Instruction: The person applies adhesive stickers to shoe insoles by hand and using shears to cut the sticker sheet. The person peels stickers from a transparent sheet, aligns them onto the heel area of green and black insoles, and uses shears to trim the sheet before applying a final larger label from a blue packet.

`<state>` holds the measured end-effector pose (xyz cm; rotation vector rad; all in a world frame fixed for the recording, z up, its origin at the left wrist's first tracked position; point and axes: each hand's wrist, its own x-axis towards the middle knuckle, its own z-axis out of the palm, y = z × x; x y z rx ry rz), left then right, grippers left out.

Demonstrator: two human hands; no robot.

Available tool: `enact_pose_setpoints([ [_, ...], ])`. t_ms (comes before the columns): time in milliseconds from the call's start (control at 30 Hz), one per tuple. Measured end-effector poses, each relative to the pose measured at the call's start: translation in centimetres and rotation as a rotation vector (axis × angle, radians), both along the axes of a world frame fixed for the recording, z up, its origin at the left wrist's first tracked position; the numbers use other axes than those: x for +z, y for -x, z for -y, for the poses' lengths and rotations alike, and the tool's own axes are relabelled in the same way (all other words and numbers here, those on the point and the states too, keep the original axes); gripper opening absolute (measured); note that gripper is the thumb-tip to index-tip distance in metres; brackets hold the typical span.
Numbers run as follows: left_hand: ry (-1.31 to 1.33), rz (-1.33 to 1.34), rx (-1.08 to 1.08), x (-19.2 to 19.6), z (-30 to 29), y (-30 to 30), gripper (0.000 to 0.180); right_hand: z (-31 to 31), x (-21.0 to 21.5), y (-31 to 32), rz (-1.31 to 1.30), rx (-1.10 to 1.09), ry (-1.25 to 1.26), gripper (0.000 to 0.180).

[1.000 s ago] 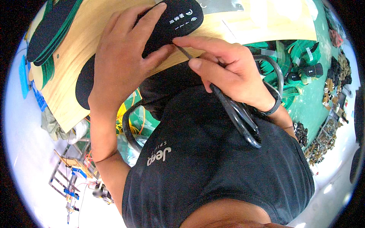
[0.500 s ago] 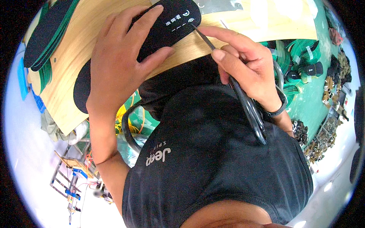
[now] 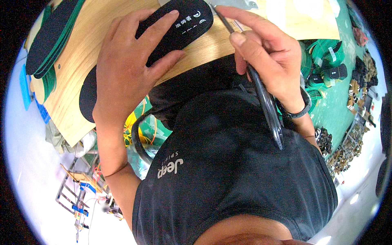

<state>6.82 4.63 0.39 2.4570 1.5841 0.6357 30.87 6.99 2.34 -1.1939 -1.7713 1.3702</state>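
Observation:
A black insole (image 3: 173, 38) with white printing lies on the wooden table. My left hand (image 3: 126, 61) rests flat across it, fingers spread, hiding its middle. A rounded black end (image 3: 87, 96) shows on the other side of that hand; whether it belongs to the same insole I cannot tell. In my right hand (image 3: 269, 53) is a pair of scissors (image 3: 265, 102) with dark handles, which point back toward my chest. The blade's tip is beside the insole's rounded printed end. My fingers partly cover the scissors.
Black-and-green insoles (image 3: 55, 36) are stacked on the wooden table (image 3: 73, 118) at the left. More green bundles (image 3: 326, 61) lie on the green floor at the right. A metal plate (image 3: 237, 4) lies at the far edge. Yellow cables (image 3: 132, 132) and a metal frame (image 3: 73, 192) are at lower left.
My right hand and the scissors have moved slightly right and up, the tip now by the insole's end. The insole has shifted slightly left; my left hand stays on it.

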Motion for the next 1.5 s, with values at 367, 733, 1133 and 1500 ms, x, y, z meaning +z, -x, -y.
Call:
enact_pose_setpoints([
  [367, 0.005, 0.054, -0.006, 0.2, 0.0, -0.1, 0.062, 1.4, -0.8, -0.4, -0.093, 0.080, 0.151, 0.034],
  [733, -0.014, -0.002, 0.021, 0.4, 0.3, -0.7, 0.058, 0.9, 0.8, 1.2, -0.045, 0.101, 0.371, 0.036],
  [1133, 0.067, -0.009, 0.042, 0.7, 0.3, -0.9, 0.059, 1.7, 0.2, 1.3, -0.085, 0.053, 0.335, 0.036],
  [1500, 0.133, -0.049, 0.084, 1.0, 0.4, -1.4, 0.053, 1.8, -0.1, 1.2, -0.019, 0.044, 0.247, 0.037],
])
